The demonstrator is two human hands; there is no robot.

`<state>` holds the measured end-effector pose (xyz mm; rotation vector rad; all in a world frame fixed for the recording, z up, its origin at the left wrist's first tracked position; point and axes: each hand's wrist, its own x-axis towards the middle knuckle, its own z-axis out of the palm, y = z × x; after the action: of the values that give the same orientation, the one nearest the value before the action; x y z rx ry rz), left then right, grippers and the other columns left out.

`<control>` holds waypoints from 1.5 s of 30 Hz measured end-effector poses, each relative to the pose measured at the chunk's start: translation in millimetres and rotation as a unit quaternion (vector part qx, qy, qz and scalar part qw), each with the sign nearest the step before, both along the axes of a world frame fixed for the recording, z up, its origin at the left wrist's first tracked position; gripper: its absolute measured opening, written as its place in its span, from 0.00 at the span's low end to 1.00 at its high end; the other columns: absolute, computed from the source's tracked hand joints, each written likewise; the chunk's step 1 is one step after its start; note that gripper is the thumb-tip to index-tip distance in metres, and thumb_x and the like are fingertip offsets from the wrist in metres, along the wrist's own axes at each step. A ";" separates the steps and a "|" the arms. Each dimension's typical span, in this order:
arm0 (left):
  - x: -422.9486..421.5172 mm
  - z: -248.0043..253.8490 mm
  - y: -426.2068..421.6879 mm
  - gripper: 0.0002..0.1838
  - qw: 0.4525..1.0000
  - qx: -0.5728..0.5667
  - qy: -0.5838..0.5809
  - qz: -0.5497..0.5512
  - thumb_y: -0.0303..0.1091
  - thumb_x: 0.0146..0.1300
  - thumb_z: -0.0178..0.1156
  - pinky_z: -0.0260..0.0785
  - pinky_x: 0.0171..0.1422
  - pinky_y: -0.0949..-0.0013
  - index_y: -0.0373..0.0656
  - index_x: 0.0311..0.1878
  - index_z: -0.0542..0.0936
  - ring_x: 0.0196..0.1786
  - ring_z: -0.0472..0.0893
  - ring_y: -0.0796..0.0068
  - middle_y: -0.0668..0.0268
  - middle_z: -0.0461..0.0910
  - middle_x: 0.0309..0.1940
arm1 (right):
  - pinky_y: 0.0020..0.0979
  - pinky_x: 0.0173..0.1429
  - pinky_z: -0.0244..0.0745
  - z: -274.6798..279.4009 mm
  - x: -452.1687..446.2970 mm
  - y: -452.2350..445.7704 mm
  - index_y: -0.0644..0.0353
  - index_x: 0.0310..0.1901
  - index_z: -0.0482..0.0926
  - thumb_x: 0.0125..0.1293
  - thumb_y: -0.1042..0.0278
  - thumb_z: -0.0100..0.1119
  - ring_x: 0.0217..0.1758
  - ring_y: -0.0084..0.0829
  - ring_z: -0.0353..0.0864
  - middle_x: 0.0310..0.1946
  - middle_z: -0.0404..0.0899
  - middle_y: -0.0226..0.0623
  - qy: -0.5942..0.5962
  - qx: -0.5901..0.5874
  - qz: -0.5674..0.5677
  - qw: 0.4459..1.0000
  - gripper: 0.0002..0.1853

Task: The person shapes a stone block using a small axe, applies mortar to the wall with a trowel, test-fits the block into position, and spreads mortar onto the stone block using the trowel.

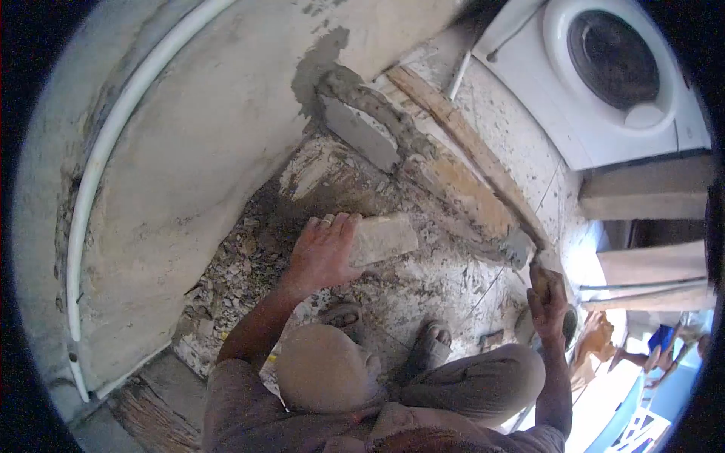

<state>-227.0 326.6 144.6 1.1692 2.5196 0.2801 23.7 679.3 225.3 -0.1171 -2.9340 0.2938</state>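
Note:
My left hand (321,253) is closed around one end of a pale, dusty brick (387,238), fingers along the far edge and thumb on the near side. It is over the rubble, in front of a low course of bricks. My right hand (548,303) grips the handle of a trowel. The trowel's blade (518,249), smeared with grey mortar, is at the right end of the course. A brick (461,189) coated with mortar lies in the course, and a grey block (359,132) stands at its wall end.
A wooden plank (468,147) runs behind the bricks. Broken rubble (226,283) lies along the plastered wall (181,151), which carries a white pipe (94,166). A washing machine (559,83) stands at upper right. My sandalled feet (430,343) are on the dirty tiled floor.

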 end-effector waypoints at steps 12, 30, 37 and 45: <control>10.3 2.1 17.2 0.49 0.998 0.013 0.064 -0.019 0.52 0.38 0.72 0.61 0.58 0.50 0.40 0.63 0.62 0.55 0.71 0.46 0.49 0.71 0.53 | 0.24 0.29 0.71 28.0 195.4 -40.8 0.63 0.60 0.68 0.60 0.63 0.60 0.27 0.20 0.73 0.28 0.75 0.31 0.060 -0.344 -0.594 0.725 0.27; 6.9 -15.9 5.4 0.50 0.990 0.033 0.123 -0.056 0.53 0.37 0.71 0.64 0.52 0.47 0.42 0.63 0.61 0.50 0.72 0.43 0.48 0.71 0.50 | 0.31 0.22 0.75 19.8 251.7 95.4 0.60 0.40 0.79 0.65 0.57 0.52 0.18 0.27 0.76 0.20 0.76 0.35 -0.438 -0.259 -0.421 0.751 0.14; 6.8 -18.6 2.1 0.51 0.993 0.006 0.115 -0.039 0.54 0.37 0.71 0.63 0.54 0.47 0.41 0.64 0.60 0.51 0.72 0.42 0.47 0.71 0.50 | 0.25 0.21 0.72 34.0 311.1 59.2 0.54 0.55 0.75 0.66 0.51 0.53 0.21 0.21 0.75 0.29 0.79 0.30 -0.283 -0.441 -0.553 0.648 0.21; 11.4 3.1 8.1 0.50 1.000 -0.008 0.020 0.006 0.53 0.39 0.71 0.61 0.60 0.50 0.40 0.64 0.61 0.58 0.69 0.45 0.46 0.69 0.55 | 0.21 0.19 0.65 -6.3 335.5 -13.7 0.65 0.59 0.69 0.61 0.45 0.55 0.19 0.21 0.71 0.31 0.74 0.32 0.072 -0.554 -0.553 0.618 0.33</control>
<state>-215.6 334.8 147.7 1.1655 2.5589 0.2430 359.2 665.5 219.0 -1.7593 -1.5071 1.5968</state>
